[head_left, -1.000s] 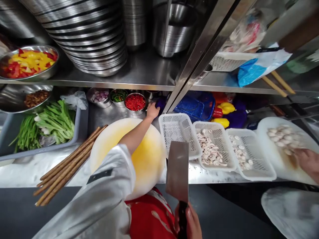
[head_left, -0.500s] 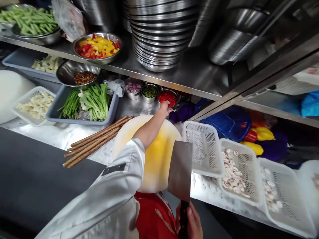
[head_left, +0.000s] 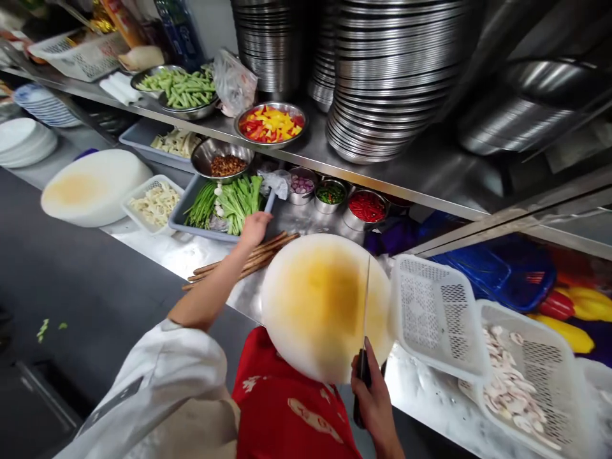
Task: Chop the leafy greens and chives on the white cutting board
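Note:
My right hand (head_left: 371, 389) is closed round the black handle of a cleaver (head_left: 366, 299). Its blade is seen edge-on over the right part of a round white chopping board (head_left: 296, 299), which has a yellow stain. My left hand (head_left: 257, 228) is at the front right corner of a grey-blue bin (head_left: 201, 234), near the leafy greens (head_left: 243, 203) in it. Its fingers are blurred and partly turned away, so their hold cannot be made out. Below the left forearm lie several brown sticks (head_left: 262, 255).
Small metal bowls hold shallots (head_left: 301, 185), green chillies (head_left: 329, 194) and red chillies (head_left: 367, 207) under a steel shelf (head_left: 421, 191). On the right stand a white basket (head_left: 433, 319) and one with sliced mushrooms (head_left: 511, 389). Stacked metal bowls (head_left: 392, 83) crowd the shelf.
My left hand has moved from the red chilli bowl leftward to the bin of greens. The cleaver has turned from broadside to edge-on, over the board. The view has swung left.

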Demonstrator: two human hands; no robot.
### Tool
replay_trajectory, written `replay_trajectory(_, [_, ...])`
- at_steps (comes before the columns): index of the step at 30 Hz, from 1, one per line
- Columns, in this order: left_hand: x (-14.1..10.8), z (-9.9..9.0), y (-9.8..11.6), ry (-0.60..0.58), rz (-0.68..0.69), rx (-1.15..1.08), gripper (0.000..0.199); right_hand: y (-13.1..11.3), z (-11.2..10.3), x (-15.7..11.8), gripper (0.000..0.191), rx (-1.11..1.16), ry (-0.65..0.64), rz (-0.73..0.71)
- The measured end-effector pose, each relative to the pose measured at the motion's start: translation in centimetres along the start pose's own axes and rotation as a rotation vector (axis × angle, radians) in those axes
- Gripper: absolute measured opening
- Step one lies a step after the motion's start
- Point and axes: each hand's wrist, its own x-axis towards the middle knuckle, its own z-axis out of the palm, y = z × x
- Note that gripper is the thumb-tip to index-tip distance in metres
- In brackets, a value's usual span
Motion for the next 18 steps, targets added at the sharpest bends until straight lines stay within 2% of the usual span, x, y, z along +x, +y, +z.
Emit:
replay_trajectory(2, [2.3, -5.8, -1.2, 0.100, -0.039, 0.163, 0.021, 0.3, 1.6, 1.6, 0.070, -0.269, 0.015, -0.103])
replay_trajectory(3, [3.6, -7.6, -1.8, 0.112, -0.068, 0.249, 0.021, 0.5, 2.6, 2.3, 0.069, -0.396, 0.026, -0.140])
replay_trajectory(5, [6.0, -9.0, -3.1, 0.077, -0.111, 0.397, 0.022, 0.9, 5.0, 3.7, 0.066, -0.572, 0.053, -0.184])
replay_trajectory(6, [6.9, -8.8, -3.7, 0.053, -0.115, 0.452, 0.029, 1.1, 6.3, 4.2, 0.066, -0.631, 0.074, -0.197])
replay_trajectory(8, [8.1, -7.0, -4.9, 0.029, -0.092, 0.514, 0.060, 1.5, 9.1, 4.9, 0.066, -0.714, 0.127, -0.214])
replay_trajectory(10, [8.6, -4.9, -5.7, 0.053, -0.063, 0.580, 0.088, 1.8, 11.9, 5.3, 0.065, -0.773, 0.187, -0.222])
replay_trajectory(11, [8.8, -4.0, -6.0, 0.070, -0.055, 0.622, 0.095, 1.9, 13.2, 5.4, 0.063, -0.798, 0.220, -0.226])
replay_trajectory(14, [9.6, -2.9, -6.3, 0.059, -0.047, 0.751, 0.098, 1.9, 16.3, 5.6, 0.057, -0.854, 0.312, -0.252])
replay_trajectory(18, [11.2, -3.0, -6.2, -0.011, -0.067, 0.830, 0.096, 1.7, 18.6, 5.9, 0.056, -0.878, 0.386, -0.257])
